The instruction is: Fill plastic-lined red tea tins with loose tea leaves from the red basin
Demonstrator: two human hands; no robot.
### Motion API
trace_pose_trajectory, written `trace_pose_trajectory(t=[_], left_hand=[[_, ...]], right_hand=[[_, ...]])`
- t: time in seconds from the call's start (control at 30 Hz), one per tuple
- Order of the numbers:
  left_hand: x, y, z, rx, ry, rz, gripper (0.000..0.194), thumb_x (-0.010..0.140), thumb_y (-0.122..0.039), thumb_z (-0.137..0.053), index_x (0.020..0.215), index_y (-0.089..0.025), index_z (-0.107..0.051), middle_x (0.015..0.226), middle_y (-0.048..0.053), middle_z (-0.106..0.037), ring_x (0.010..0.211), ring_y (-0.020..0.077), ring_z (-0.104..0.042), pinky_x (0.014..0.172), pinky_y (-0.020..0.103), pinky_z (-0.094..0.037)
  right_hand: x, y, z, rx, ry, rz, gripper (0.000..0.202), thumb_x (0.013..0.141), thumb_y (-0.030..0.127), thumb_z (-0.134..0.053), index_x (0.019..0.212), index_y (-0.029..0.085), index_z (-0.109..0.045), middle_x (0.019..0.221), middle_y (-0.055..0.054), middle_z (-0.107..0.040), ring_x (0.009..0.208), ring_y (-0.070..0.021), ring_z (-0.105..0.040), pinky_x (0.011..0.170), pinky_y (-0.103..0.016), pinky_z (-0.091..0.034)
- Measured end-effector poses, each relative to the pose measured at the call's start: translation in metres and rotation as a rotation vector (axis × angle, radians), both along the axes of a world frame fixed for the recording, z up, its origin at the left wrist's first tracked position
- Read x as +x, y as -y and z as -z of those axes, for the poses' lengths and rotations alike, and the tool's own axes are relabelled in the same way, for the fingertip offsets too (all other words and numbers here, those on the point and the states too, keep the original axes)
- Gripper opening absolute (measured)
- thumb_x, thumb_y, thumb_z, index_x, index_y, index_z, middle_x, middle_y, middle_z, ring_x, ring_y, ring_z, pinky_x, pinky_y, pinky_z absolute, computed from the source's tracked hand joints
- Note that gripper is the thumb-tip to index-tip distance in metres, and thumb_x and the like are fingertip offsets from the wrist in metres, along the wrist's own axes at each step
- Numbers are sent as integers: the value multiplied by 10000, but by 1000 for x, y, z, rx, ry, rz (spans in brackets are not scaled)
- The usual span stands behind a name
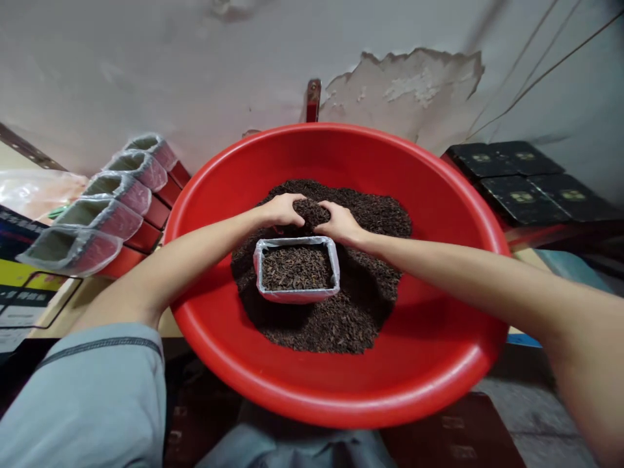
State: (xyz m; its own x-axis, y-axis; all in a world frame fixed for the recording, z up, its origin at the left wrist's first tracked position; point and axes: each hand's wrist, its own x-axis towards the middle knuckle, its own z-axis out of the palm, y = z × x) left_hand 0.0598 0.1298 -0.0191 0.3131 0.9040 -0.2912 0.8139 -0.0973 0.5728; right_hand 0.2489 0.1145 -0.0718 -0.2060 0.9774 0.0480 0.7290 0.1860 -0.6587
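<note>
My left hand (pixel 285 211) and my right hand (pixel 338 222) curve toward each other around a heap of dark loose tea leaves (pixel 312 213), holding it between them. Just in front of my hands, a box lined with clear plastic (pixel 296 298) stands on the leaves, filled with tea to a little below its rim. A wide red basin (pixel 439 351) holds the box and a broad bed of the same tea (pixel 336 325). My lower fingers are partly hidden by the leaves.
Left of the basin, several red boxes with plastic liners (pixel 104 218) stand in a row, open at the top. Several dark lidded tins (pixel 524 195) sit to the right. Behind is a wall with peeling paint (pixel 414 81).
</note>
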Motion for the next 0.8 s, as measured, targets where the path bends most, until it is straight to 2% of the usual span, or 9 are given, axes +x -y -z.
trace_pose_trajectory(t=[0.1,0.2,0.27,0.33,0.43,0.53,0.67,0.8], left_hand=[[-2,6,-40,52,45,20,748,662,-188,-750,1402,-209,-639,1200,74,-745,890,229,-726,656,259,-592],[-8,21,-79,171,66,97,662,669,-190,-758,1326,-195,-678,1171,68,-746,926,224,-722,742,268,-591],[-11,40,-99,222,13,154,590,684,-206,-763,1271,-193,-705,1127,59,-751,953,224,-722,788,271,-581],[-12,62,-112,224,-73,204,547,701,-232,-769,1244,-198,-721,1079,49,-758,959,228,-726,808,276,-573],[-10,94,-116,225,-199,275,604,704,-251,-791,1302,-219,-713,1101,38,-772,994,238,-733,845,280,-567],[-6,115,-111,267,-277,345,698,701,-189,-791,1390,-222,-685,1220,54,-771,1066,249,-735,910,286,-562],[-10,126,-107,374,-255,336,677,698,-42,-719,1358,-192,-721,1247,77,-780,1086,245,-746,913,288,-569],[-23,131,-104,457,-115,280,521,721,-38,-729,1226,-156,-779,1070,70,-817,964,213,-766,861,291,-582]], right_hand=[[2,2,-32,57,-129,-5,606,690,109,-795,1289,160,-715,1212,-92,-769,1122,-293,-729,1072,-475,-561],[5,16,-73,60,-245,-40,592,673,130,-810,1257,165,-720,1058,-54,-774,945,-265,-740,928,-451,-618],[8,33,-98,41,-290,-67,568,660,144,-820,1220,174,-729,999,-38,-764,861,-247,-728,831,-423,-634],[11,53,-117,26,-305,-91,504,644,145,-823,1142,179,-749,965,-30,-761,831,-235,-717,781,-394,-630],[13,81,-129,-35,-276,-104,416,633,140,-826,1040,195,-763,910,-21,-763,820,-226,-710,765,-371,-619],[13,97,-126,-125,-245,-68,421,638,143,-841,1046,215,-766,877,-13,-768,798,-222,-708,750,-364,-612],[10,107,-121,-139,-280,-70,460,632,174,-891,1074,214,-767,879,-18,-778,795,-217,-715,736,-350,-615],[4,112,-129,-105,-299,-105,488,636,223,-927,1100,208,-776,817,-18,-764,766,-220,-710,706,-364,-623]])
